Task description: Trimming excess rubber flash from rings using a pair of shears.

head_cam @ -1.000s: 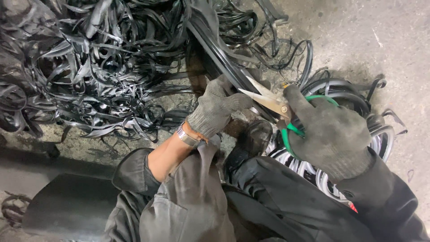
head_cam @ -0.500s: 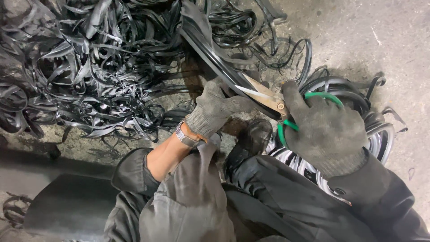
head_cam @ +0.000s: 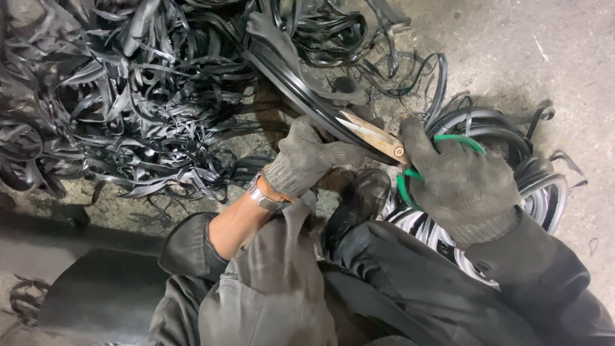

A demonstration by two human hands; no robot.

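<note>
The right hand (head_cam: 464, 186) has its grip closed through the green handles of the shears (head_cam: 378, 138), blades slightly parted with the strip (head_cam: 301, 86) running between them. The left hand (head_cam: 307, 157) has its grip pinched on that same black rubber strip just beside the blades, probably to keep it taut and steady where the edges bite. Both hands wear grey knit gloves; a watch (head_cam: 259, 195) sits at the left wrist. The strip leads up and left into the pile (head_cam: 115, 90) of cut strips on the floor (head_cam: 512, 51). Coiled rubber rings (head_cam: 544, 186) lie under the right arm, close to reach.
</note>
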